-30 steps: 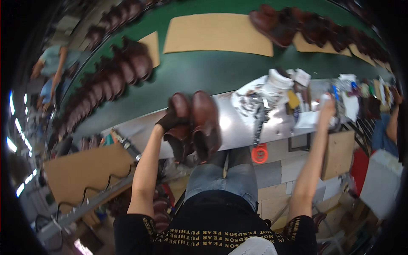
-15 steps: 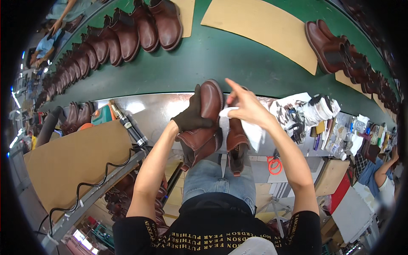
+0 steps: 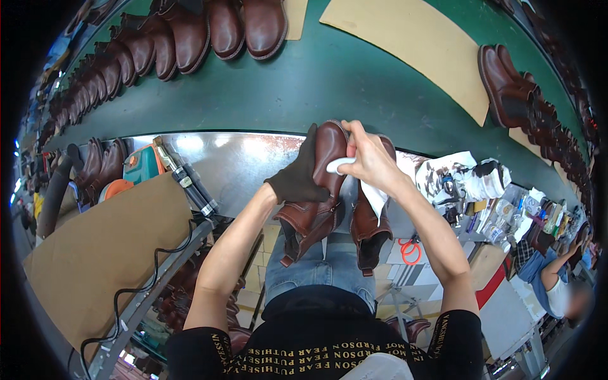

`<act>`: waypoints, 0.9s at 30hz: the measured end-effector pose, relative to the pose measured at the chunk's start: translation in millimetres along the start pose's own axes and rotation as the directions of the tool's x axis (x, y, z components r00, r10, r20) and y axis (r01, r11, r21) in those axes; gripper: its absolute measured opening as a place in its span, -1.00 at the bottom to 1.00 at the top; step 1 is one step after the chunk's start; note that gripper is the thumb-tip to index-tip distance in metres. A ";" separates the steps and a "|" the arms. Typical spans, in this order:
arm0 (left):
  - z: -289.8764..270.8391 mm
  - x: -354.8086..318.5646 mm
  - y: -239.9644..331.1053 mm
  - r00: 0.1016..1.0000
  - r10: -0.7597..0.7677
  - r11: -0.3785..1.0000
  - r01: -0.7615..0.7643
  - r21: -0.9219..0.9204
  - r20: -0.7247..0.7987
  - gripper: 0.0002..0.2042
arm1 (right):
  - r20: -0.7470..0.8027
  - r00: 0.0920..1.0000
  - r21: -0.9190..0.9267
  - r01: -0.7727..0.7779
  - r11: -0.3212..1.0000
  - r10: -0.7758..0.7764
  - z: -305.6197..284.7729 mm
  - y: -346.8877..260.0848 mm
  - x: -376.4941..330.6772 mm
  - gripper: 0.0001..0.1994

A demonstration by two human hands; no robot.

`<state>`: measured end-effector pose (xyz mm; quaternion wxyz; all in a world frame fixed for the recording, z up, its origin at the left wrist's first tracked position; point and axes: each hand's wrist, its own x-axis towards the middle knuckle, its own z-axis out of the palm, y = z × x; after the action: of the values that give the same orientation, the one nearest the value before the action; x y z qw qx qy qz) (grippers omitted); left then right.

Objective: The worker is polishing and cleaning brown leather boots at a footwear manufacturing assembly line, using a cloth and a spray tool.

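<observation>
My left hand [image 3: 299, 174], in a dark brown glove, grips the side of a reddish-brown leather ankle boot [image 3: 331, 144]. The boot lies toe away from me at the metal bench edge, its shaft opening over my lap. In my bare right hand [image 3: 375, 158] is a white cloth [image 3: 375, 199], partly wrapped at the thumb and hanging below the palm. The right fingertips rest at the rim of the held boot's toe. A second matching boot [image 3: 372, 221] lies just to the right, its toe partly behind my right hand.
Beyond the metal worktop [image 3: 234, 158] runs a green table [image 3: 380, 95] with rows of brown boots [image 3: 190, 38] and tan card sheets [image 3: 418, 50]. Stained white cloths [image 3: 465, 177], bottles [image 3: 497, 233] and red-handled scissors [image 3: 410, 252] are at right. Brushes [image 3: 183, 177] and cardboard [image 3: 107, 253] stand left.
My right hand has come in to the held boot's toe; its index finger, stretched out before, is now bent at the toe's rim. The left hand keeps its grip. The whole view has shifted slightly.
</observation>
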<state>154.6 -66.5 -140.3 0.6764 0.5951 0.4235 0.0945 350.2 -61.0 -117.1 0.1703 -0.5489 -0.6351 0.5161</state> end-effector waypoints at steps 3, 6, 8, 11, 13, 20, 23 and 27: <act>-2.4 -1.2 9.3 1.000 -0.003 0.998 0.004 -0.058 0.014 0.29 | 0.006 0.995 0.005 0.096 0.995 -0.096 -6.3 16.4 9.5 -0.42; -5.3 -2.9 8.6 0.994 -0.095 0.994 0.098 -0.046 0.054 0.28 | 0.021 0.998 0.028 0.066 0.997 -0.067 -13.4 22.4 8.5 -0.37; -4.1 -2.4 3.1 0.995 -0.071 0.996 0.074 -0.045 0.065 0.28 | 0.022 0.997 0.068 0.069 0.995 -0.071 -10.9 17.2 0.0 -0.30; -3.6 0.4 -3.4 0.998 -0.014 0.999 0.016 -0.040 0.061 0.29 | -0.266 0.945 -0.078 0.175 0.981 -0.190 15.9 10.1 -2.4 -0.34; -2.9 2.0 -4.7 0.999 0.025 0.999 -0.023 -0.031 0.046 0.29 | -0.202 0.968 -0.042 0.142 0.989 -0.147 2.2 11.1 0.3 -0.35; -1.9 1.3 -2.8 0.999 -0.010 1.000 0.011 -0.027 0.035 0.29 | -0.209 0.977 0.114 0.070 0.991 -0.045 17.1 9.5 -9.7 -0.30; -5.0 2.9 0.7 0.998 0.043 0.998 -0.041 -0.043 0.043 0.29 | -0.194 0.981 0.075 0.035 0.997 -0.020 9.2 7.5 -4.4 -0.29; -4.3 -0.2 -2.7 0.999 -0.001 1.000 0.000 0.014 0.038 0.28 | -0.073 0.995 0.077 -0.057 0.995 0.063 1.1 16.6 -4.6 -0.29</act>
<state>150.5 -64.2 -142.3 0.6803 0.6013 0.4113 0.0802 359.5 -67.7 -129.9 0.1989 -0.5801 -0.5915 0.5234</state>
